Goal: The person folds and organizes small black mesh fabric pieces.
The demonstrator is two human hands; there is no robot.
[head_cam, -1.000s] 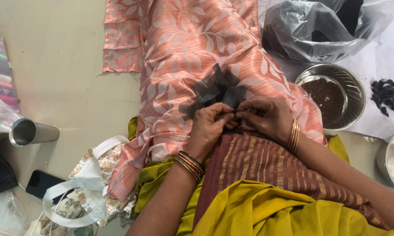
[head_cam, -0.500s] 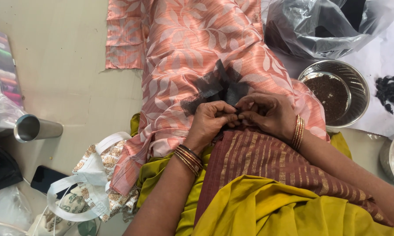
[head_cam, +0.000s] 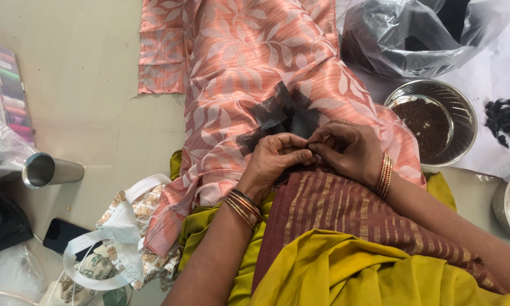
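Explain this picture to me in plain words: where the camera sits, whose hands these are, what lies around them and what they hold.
There is no machine here. One camera, worn on a person's head, looks down at their own lap and hands. The left hand and the right hand, both with bangles at the wrist, meet fingertip to fingertip, pinching a piece of black net fabric. What exactly sits between the fingertips is too small to tell. The net lies on a peach cloth with a leaf pattern, spread over the lap and floor. To the right is a steel bowl of dark grains, and behind it a plastic bag. To the left lie a steel tumbler on its side, a dark phone and a box of thread spools.
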